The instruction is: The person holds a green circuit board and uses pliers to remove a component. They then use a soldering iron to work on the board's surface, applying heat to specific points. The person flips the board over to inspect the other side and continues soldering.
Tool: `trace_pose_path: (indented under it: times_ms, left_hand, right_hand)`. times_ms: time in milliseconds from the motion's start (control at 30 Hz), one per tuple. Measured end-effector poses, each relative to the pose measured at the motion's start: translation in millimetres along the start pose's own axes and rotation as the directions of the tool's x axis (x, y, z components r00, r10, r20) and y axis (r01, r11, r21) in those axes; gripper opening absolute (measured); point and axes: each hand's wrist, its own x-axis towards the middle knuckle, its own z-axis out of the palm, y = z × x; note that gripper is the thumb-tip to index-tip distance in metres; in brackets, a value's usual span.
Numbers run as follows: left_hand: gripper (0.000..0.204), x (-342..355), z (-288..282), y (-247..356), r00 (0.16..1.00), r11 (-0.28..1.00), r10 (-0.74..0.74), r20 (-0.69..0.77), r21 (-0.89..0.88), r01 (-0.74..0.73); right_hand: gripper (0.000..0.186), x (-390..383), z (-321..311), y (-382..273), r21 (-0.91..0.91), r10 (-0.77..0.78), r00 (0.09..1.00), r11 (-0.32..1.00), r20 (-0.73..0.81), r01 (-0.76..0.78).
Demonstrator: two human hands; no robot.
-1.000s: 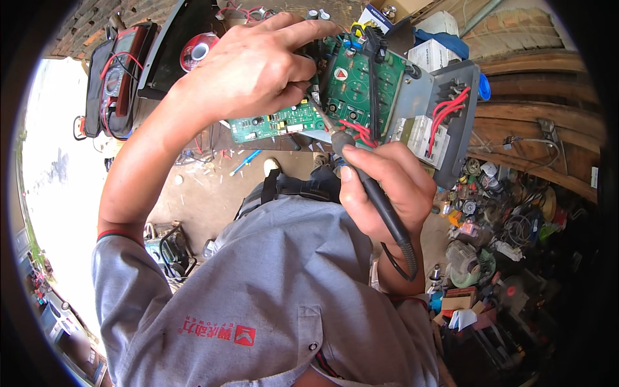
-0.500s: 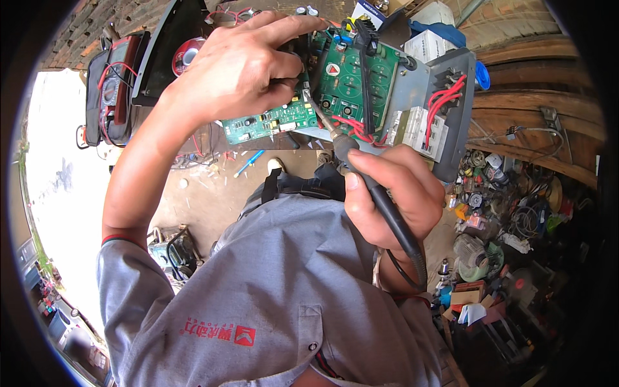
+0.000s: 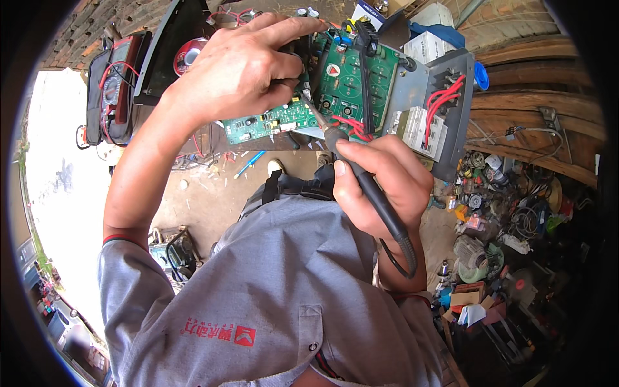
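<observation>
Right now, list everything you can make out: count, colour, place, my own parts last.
Soldering iron: one, black-handled, right of centre
Smaller circuit board: one, green, upper centre
Larger circuit board: one, green, top centre
Metal casing: one, grey, upper right
Wires: several, red, upper right
Spool: one, red, upper left
Panel: one, black, upper left
Multimeter: one, red and dark, far upper left
Boxes: at least two, white and blue-white, top right
Stick: one, blue, floor, left of centre
Machine: one, dark, floor, left
Floor clutter: too many to count, mixed colours, right
Shirt: one, grey, bottom centre
Left grip: one, bare, top, left of centre
Right grip: one, bare, around the iron
</observation>
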Motion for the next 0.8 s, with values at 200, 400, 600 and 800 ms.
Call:
trace_pose_path:
  times_ms: [200, 400, 600, 800]
  left_hand:
    - [0.009, 0.3, -0.7, 0.5, 1.0, 1.0, -0.008, 0.009, 0.012, 0.007]
    - [0.01, 0.3, 0.7, -0.1, 1.0, 1.0, 0.003, -0.003, 0.016, -0.003]
    - [0.01, -0.2, -0.7, 0.5, 1.0, 1.0, -0.002, 0.001, 0.013, 0.002]
    - [0.01, 0.2, -0.2, 0.5, 1.0, 1.0, -0.004, 0.005, 0.01, 0.004]
  right_hand:
    - [0.028, 0.1, -0.8, -0.2, 0.016, 0.022, 1.0, 1.0, 0.004, -0.022]
    - [0.028, 0.3, -0.2, 0.1, 0.019, 0.028, 1.0, 0.999, 0.003, -0.028]
    - [0.028, 0.4, 0.0, -0.4, 0.018, 0.023, 1.0, 1.0, -0.001, -0.023]
    - [0.028, -0.3, 1.3, 0.9, 0.023, 0.024, 1.0, 0.999, -0.01, -0.024]
